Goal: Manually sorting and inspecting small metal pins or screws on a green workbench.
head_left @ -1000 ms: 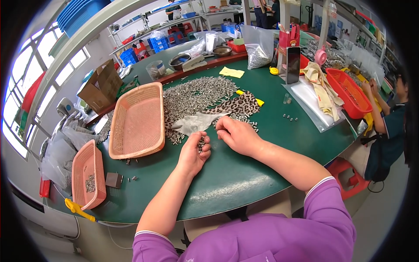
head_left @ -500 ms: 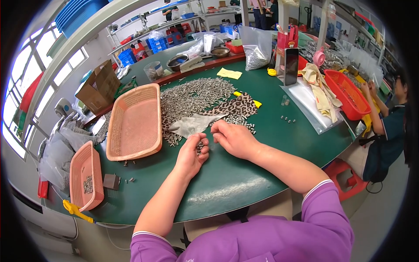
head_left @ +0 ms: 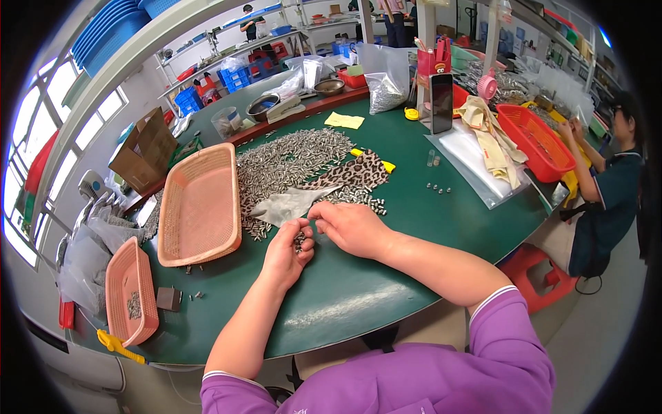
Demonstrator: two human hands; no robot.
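My left hand (head_left: pixel 284 257) is curled palm-up around several small cylindrical metal parts (head_left: pixel 299 240), which show between the fingers. Right beside its fingertips is my right hand (head_left: pixel 353 229), its thumb and fingers drawn together; whatever they pinch is hidden. Just beyond both hands lies a crumpled pale grey cloth (head_left: pixel 289 205). A leopard-print cloth (head_left: pixel 358 171) spreads behind it, with a big pile of small metal cylinders (head_left: pixel 293 157) to its left. A smaller heap of shiny metal parts (head_left: pixel 365 200) sits by the right hand.
Left of the pile stands a large pink plastic basket (head_left: pixel 200 207); a smaller pink basket (head_left: pixel 131 293) holds some parts. A dark block (head_left: pixel 169 299) is near it. To the right are a phone (head_left: pixel 441 103), plastic bags (head_left: pixel 469 155) and a red basket (head_left: pixel 538 141). A co-worker (head_left: pixel 607 186) sits at right.
The whole view has shifted slightly, so the table things appear farther left. My right fingertips have come closer to my left fingers. The left hand still holds the metal parts.
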